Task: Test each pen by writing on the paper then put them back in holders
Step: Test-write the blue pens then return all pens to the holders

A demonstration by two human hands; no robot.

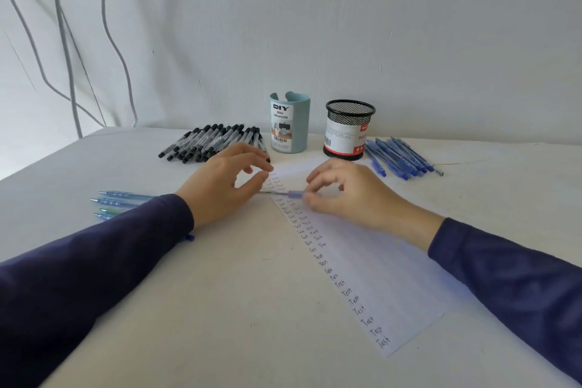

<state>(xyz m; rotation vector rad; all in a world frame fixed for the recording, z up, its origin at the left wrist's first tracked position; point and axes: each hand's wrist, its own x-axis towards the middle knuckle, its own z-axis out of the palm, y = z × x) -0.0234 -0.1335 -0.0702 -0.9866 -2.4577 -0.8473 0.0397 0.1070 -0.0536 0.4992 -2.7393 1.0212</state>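
Together, left hand [225, 181], right hand [345, 190], pinching 1 pen [294, 194], over paper [381, 277]

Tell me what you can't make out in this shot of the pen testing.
Head view:
- Pen between left hand and right hand: blurred, fingers cover both ends.
- Blue holder and mesh holder: walls hide any contents.
- Pens on the left: sleeve covers their ends.
- Mesh holder's label: print too small.

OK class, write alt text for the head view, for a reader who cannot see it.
A left hand and right hand hold a pen level over a paper with "Test" written repeatedly. Behind stand a teal holder and a mesh holder, black pens on their left, blue pens on their right.
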